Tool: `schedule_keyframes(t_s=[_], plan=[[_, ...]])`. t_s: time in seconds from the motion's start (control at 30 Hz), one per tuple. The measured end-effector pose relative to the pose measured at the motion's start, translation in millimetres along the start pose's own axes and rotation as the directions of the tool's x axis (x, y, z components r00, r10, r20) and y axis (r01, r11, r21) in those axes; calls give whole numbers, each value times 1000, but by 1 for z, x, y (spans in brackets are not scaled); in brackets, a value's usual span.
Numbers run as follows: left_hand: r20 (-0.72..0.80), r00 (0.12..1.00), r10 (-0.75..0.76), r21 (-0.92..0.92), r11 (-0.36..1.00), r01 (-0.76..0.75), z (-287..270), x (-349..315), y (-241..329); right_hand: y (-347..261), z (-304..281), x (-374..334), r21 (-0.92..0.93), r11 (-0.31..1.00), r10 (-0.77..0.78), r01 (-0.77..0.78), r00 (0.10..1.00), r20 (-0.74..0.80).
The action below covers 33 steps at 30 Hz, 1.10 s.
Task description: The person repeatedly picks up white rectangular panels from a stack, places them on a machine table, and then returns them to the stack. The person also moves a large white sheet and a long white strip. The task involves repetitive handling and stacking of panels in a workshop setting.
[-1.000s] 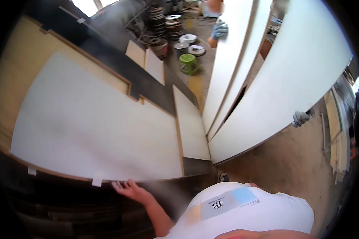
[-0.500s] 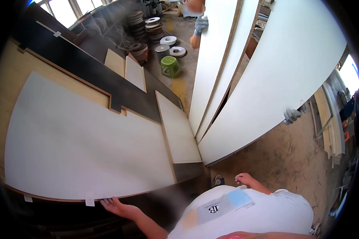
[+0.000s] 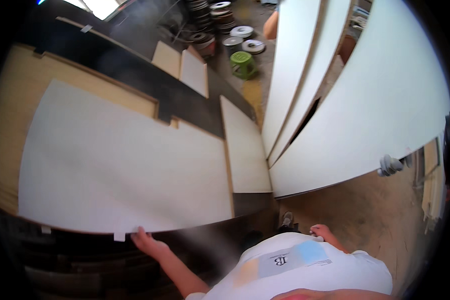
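Observation:
My left hand [image 3: 150, 244] touches the near edge of a large white board [image 3: 130, 160], its fingers stretched out beside a pale paper tag [image 3: 119, 236] hanging from that edge. The board lies flat on a stack with bare wood and dark panels. Low in front of my white shirt, my right hand [image 3: 323, 232] has its fingers curled in, with nothing visible in them. To the right stands a tall white panel [image 3: 370, 120], tilted; another person's grey-gloved hand [image 3: 389, 165] grips its lower edge.
Two more white panels [image 3: 292, 75] stand upright behind the tall one, with another person's bare arm [image 3: 271, 26] beside them. A green stool [image 3: 243, 65] and several stacked rolls [image 3: 222, 17] are farther back. A narrow white board [image 3: 246, 150] lies beside the large one.
The view has shifted, so the scene sits farther right and slightly higher. My left hand stays at the board's edge. The far person's gloved hand has gone out of sight.

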<state>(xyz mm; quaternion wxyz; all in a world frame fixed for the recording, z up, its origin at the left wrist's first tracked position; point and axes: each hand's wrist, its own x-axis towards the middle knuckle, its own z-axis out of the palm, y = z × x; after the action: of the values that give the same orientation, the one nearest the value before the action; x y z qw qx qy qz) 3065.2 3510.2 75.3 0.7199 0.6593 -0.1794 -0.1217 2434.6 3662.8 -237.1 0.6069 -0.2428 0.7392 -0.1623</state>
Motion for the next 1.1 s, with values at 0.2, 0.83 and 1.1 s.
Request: schedule_keyframes(t_s=[0.2, 0.83, 1.1], plan=[[40, 999, -8, 60, 998, 6, 5, -11, 27, -7, -1, 9, -22, 1000, 0, 2, 998, 57], [84, 996, -5, 115, 993, -5, 11, -50, 89, -189, 35, -55, -233, 854, -392, 466, 869, 303], [222, 974, 47, 220, 971, -97, -15, -31, 63, -317, 149, -156, -264, 662, -553, 701, 695, 459]])
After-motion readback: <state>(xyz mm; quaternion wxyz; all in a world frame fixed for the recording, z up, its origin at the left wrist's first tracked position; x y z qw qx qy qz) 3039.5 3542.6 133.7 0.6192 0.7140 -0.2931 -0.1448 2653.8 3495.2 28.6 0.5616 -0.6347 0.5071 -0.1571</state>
